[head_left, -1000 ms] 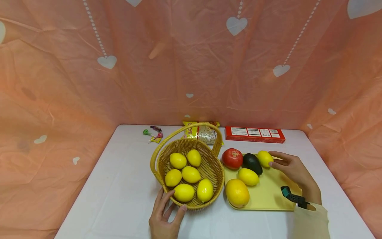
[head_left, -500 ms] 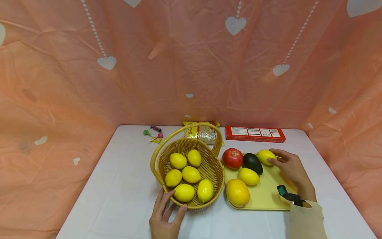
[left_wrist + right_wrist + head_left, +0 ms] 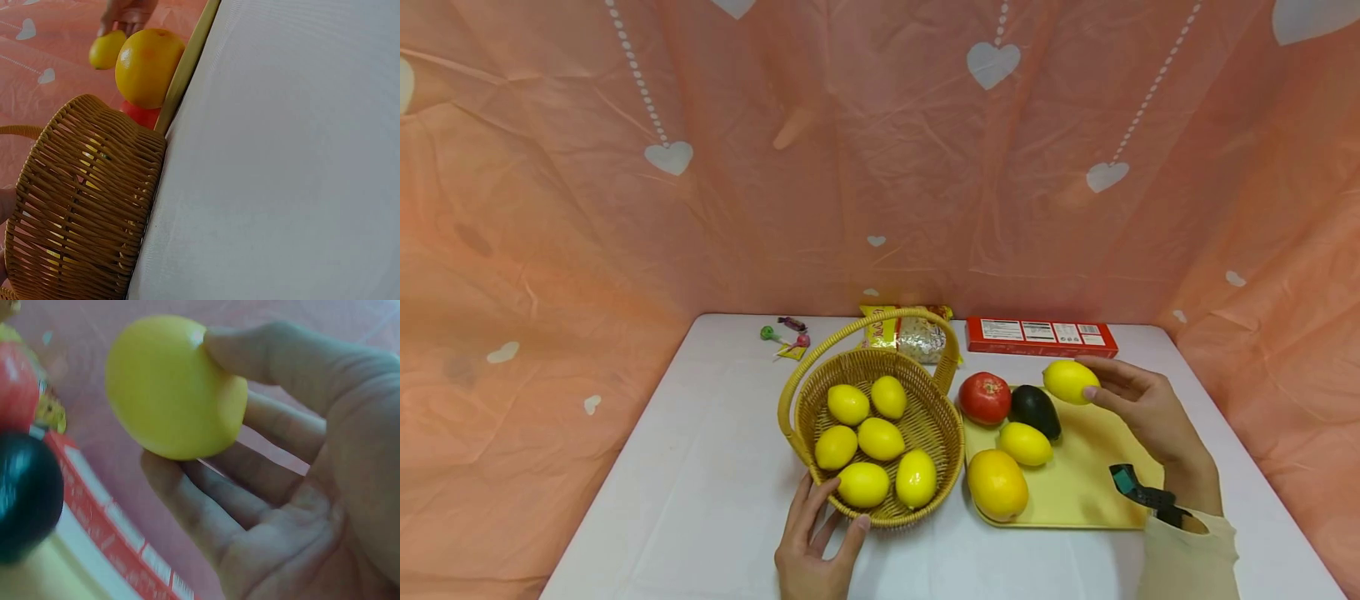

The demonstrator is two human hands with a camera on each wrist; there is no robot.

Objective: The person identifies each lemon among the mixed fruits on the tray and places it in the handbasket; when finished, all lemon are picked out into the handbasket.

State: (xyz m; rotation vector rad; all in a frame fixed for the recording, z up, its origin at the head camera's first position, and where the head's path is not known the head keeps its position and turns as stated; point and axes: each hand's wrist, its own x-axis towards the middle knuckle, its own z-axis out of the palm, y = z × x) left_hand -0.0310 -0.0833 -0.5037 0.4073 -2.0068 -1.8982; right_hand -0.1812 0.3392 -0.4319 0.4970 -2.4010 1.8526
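Note:
My right hand (image 3: 1142, 412) pinches a lemon (image 3: 1071, 382) between thumb and fingertips, raised over the far part of the yellow tray (image 3: 1090, 492). The right wrist view shows the lemon (image 3: 172, 387) close up, thumb on one side and fingers on the other. My left hand (image 3: 820, 542) holds the near-left rim of a wicker basket (image 3: 951, 433), thumb at the front and index finger over the edge. Several lemons (image 3: 881, 438) lie inside the basket. On the tray are another lemon (image 3: 1026, 444), a dark avocado (image 3: 1034, 412), a red pomegranate-like fruit (image 3: 984, 397) and an orange-yellow round fruit (image 3: 997, 484).
The basket's tall handle (image 3: 808, 367) arches over its back. Behind it lie a yellow snack bag (image 3: 917, 337) and a red box (image 3: 1041, 337). Lollipops (image 3: 767, 332) and a small wrapped candy (image 3: 792, 323) sit at the back left of the white table (image 3: 700, 467).
The lemon in my right hand has lifted from beside the avocado, clear of the tray. My left hand and the basket have stayed in place.

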